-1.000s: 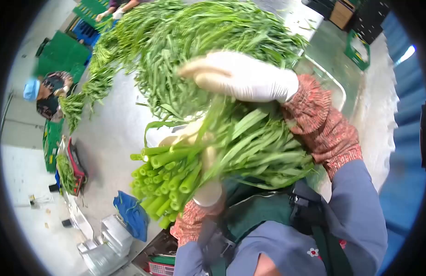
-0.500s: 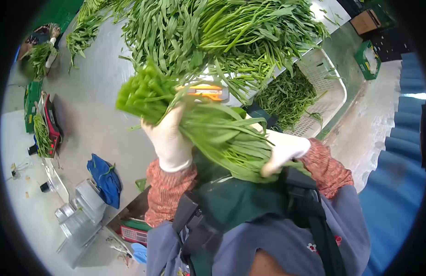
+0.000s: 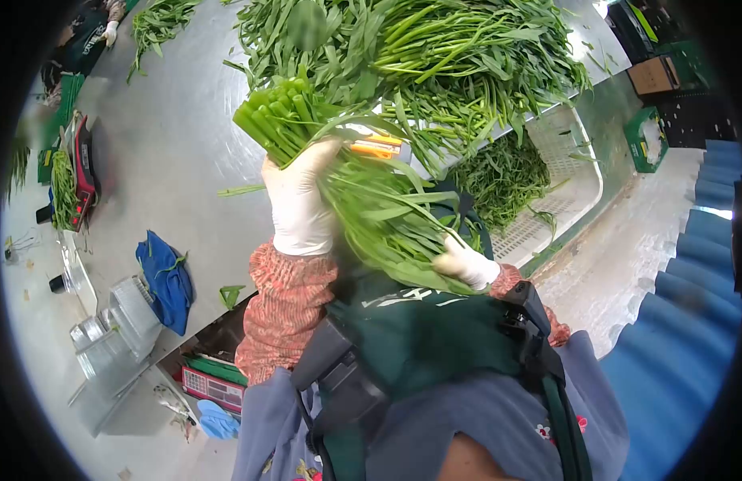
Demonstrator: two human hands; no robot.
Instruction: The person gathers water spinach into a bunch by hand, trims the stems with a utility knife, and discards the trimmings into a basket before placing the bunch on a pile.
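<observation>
A thick bunch of water spinach lies slantwise in front of my body. Its cut stem ends point up and left, its long leaves down and right. My left hand, in a white glove, is wrapped round the stems. At the leafy end my right hand, also white-gloved, has its fingers closed on the outer leaves; they are slightly blurred. Just behind the bunch an orange-and-grey object shows in part. Beyond it a big heap of loose water spinach covers the metal table.
A white perforated crate with loose leaves stands at the right. On the left are a red scale bearing greens, a blue cloth and clear plastic containers. A co-worker's gloved hand shows at upper left.
The bunch has tilted, its stem ends now steeper and slightly to the right. My right hand has shifted a little up along the leaves. The view has shifted slightly.
</observation>
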